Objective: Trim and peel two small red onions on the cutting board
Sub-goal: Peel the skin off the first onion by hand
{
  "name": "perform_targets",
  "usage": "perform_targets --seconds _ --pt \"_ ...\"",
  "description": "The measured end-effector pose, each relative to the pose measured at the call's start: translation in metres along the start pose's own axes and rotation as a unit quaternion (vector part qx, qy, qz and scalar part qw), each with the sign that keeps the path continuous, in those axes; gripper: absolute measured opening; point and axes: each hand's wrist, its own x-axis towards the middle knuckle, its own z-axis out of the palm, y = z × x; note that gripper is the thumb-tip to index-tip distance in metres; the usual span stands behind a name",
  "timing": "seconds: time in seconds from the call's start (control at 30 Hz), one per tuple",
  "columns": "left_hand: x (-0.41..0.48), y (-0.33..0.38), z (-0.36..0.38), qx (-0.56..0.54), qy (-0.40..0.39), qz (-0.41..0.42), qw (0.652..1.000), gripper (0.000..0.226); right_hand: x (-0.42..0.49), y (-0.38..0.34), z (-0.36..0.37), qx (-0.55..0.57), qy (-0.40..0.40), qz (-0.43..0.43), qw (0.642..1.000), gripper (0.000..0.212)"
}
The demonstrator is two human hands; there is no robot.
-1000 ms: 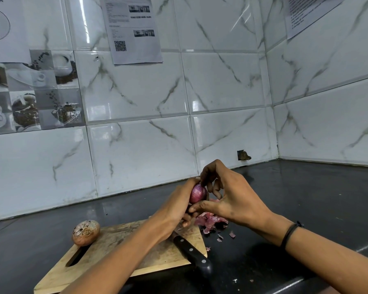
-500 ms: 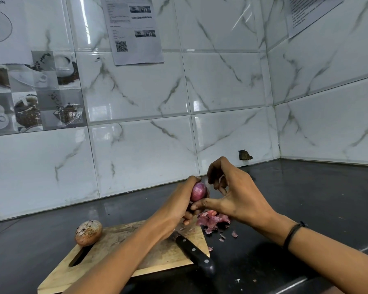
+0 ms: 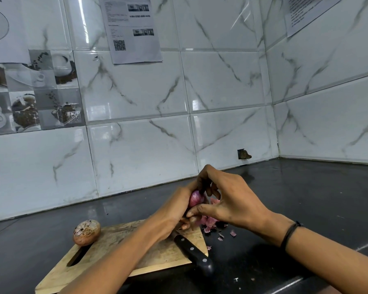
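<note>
Both hands meet above the far right corner of the wooden cutting board (image 3: 115,251). The left hand (image 3: 174,211) grips a small red onion (image 3: 196,198) from the left, fingers curled under and around it, so the onion is held in the air clear of the board. Its exposed face is glossy purple with no dry skin on it; the side against the palm is hidden. The right hand (image 3: 232,200) closes on the same onion from the right: the thumb presses near its lower end and the curled fingers hook over its top, a pinch across the bulb. A thin black band (image 3: 289,234) sits on the right wrist. The second onion (image 3: 86,232) rests at the board's far left corner, just beyond the handle slot, with dry brown skin and a rough root end facing the camera. It is well apart from both hands. A knife (image 3: 193,253) lies across the board's right edge, its black riveted handle overhanging toward the camera and its blade hidden under the left hand. A pile of pink onion skins (image 3: 209,223) lies on the dark countertop (image 3: 306,198) just right of the board, beneath the hands, with a few loose flakes scattered nearby. The wall behind is white marbled tile carrying a taped sheet with a QR code (image 3: 134,28).
</note>
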Motion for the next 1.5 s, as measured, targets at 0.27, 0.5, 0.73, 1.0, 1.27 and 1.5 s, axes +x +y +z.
perform_targets --seconds 0.27,0.5,0.73,1.0,1.27,1.5 --pt "-0.001 0.000 -0.004 -0.017 0.003 0.009 1.000 0.061 -0.001 0.005 -0.005 0.016 0.025 0.024 0.999 0.055" --pt "-0.003 0.001 -0.005 -0.013 -0.011 0.015 1.000 0.072 0.000 0.002 -0.003 0.034 0.022 0.006 0.999 0.046" --pt "-0.003 -0.001 -0.007 -0.004 0.016 -0.001 1.000 0.052 0.000 0.005 -0.007 0.079 0.031 0.041 0.996 0.028" --pt "0.003 -0.004 -0.014 -0.049 0.046 -0.051 0.996 0.059 -0.001 0.011 0.000 0.013 -0.026 0.014 0.999 0.008" --pt "0.003 -0.001 -0.017 -0.107 0.022 -0.043 0.993 0.051 -0.003 0.015 0.000 -0.043 -0.025 0.025 0.998 0.028" --pt "0.001 0.000 -0.013 -0.074 0.018 -0.017 0.997 0.049 -0.001 0.013 -0.007 0.009 0.020 0.044 0.999 0.046"
